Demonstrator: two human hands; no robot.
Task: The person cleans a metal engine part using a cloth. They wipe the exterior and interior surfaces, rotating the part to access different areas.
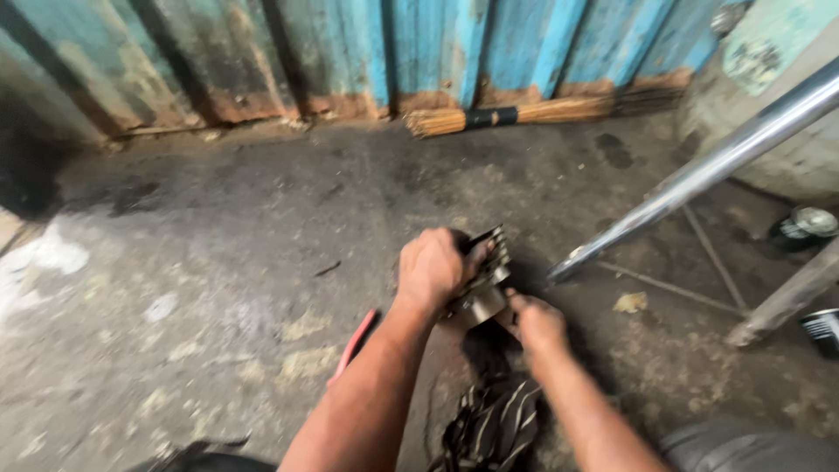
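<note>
Left hand [434, 267] wraps the finned grey metal engine part [483, 280] above the grimy concrete floor [218, 262] — right hand [535, 322] grips its lower edge

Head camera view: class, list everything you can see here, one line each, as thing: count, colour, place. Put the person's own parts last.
finned metal part: one, dark grey, on the floor at centre, held by both hands
broom: one, straw-coloured with a black band, lying along the wall foot
corrugated wall: one, blue and rusty, across the top
metal tube: one, shiny silver, slanting from upper right to the floor
striped cloth: one, black and pale, bottom centre
red-handled tool: one, red, on the floor beside the left forearm
small cans: two, dark, right edge
left hand: one, gripping the part's top
right hand: one, at the part's lower edge
</note>
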